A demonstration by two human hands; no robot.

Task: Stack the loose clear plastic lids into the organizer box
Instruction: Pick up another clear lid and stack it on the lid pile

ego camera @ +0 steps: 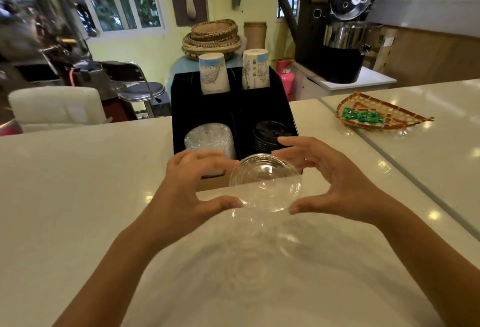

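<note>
A clear plastic lid (265, 183) hovers just in front of the black organizer box (259, 103), tilted toward me. My left hand (192, 183) cups its left side, thumb on the lower edge. My right hand (335, 178) cups its right side, thumb low and fingers over the top rim. The box's front left compartment holds a stack of clear lids (209, 139); the front right one holds black lids (270, 134). Faint loose clear lids (262, 267) lie on the white counter (78, 183) below my hands.
Two stacks of upside-down paper cups (214, 73) stand in the box's back compartments. A woven tray with green packets (374, 116) lies on the counter at the right. Beyond the counter are chairs, stacked baskets and a dark machine.
</note>
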